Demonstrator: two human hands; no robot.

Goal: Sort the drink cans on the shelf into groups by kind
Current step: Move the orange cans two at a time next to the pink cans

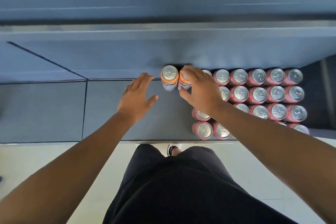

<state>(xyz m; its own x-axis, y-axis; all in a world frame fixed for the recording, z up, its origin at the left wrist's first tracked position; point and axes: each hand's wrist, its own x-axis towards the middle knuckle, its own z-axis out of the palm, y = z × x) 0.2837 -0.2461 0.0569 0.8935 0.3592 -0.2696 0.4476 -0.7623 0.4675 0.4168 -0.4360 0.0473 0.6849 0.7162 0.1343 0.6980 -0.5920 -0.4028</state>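
Observation:
Two orange cans stand side by side at the back of the grey shelf (109, 111). The left orange can (169, 78) stands free. My right hand (198, 89) grips the right orange can (184, 82) from above, fingers curled round its top. My left hand (137, 96) hovers over the bare shelf just left of the free can, fingers straight and spread, holding nothing. To the right stands a block of several red cans (258, 94) in rows; my right forearm hides some of them.
Two more red cans (202, 130) stand by the shelf's front edge under my right arm. The shelf's back wall (163, 49) rises behind the cans. A seam (84, 111) divides the shelf left of my hands. Pale floor and my legs lie below.

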